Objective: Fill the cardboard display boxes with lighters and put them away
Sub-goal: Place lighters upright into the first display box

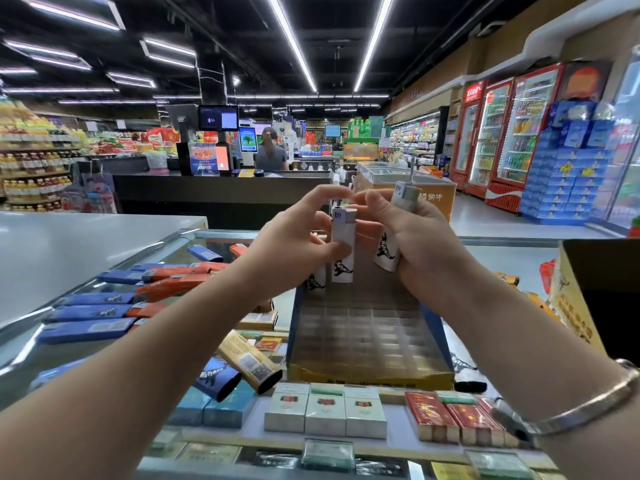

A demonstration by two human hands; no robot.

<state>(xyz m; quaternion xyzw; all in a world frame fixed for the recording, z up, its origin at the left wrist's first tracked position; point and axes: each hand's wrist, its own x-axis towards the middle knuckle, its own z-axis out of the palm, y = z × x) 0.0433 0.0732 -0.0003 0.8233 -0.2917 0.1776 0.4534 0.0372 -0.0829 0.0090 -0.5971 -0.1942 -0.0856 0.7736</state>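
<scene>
— Head view: what surface below?
— Glass-topped counter (512, 252) with metal edging, strewn with flat blue and orange cartons (104, 308) at left; white and red cigarette packs (325, 408) ranged along the shelf under the glass, nearest the camera.

— And the task's things?
— Open cardboard display box (367, 336), blue-walled with a yellow front lip and a gridded insert, resting on the glass at centre, nearly all cells unfilled. White plastic lighter with a black animal print (343, 249) upright above the box's far end, pinched between thumb and fingers of the left hand (294, 240). Second white lighter (393, 233) gripped in the curled fingers of the right hand (415, 244), silver bangle (588, 403) on that wrist. Another white lighter (317, 277) partly hidden behind the left hand; held or standing in the box, cannot tell.

— Room beyond?
— Supermarket: dark ceiling with long strip lights, black checkout counter (221, 188) with screens and a person behind it, stocked shelves at left, red drinks coolers (498, 133) and stacked blue cases (568, 168) at right. Large yellow carton (571, 306) at the right edge.
</scene>
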